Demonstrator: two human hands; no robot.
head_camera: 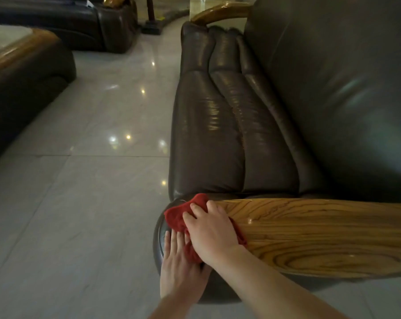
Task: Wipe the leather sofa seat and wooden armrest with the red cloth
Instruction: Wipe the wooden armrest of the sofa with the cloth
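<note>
Armrest stage, I'd judge: right hand presses the red cloth on the wooden armrest, fingers spread, with most of the wood left to cover. Left hand rests flat beside it (leather seat shows no sign either way)

The cloth is a plain deep red. The wooden armrest under it is honey-gold, streaked with dark brown grain that runs in long wavy lines and closes into oval rings toward its near edge. The sofa seat is dark grey-brown leather with pale glossy streaks, and the backrest is a darker, greyer shade. The far armrest is golden brown. The floor is pale grey-white tile, faintly veined, with thin darker joints and bright spots of reflected light.
</note>
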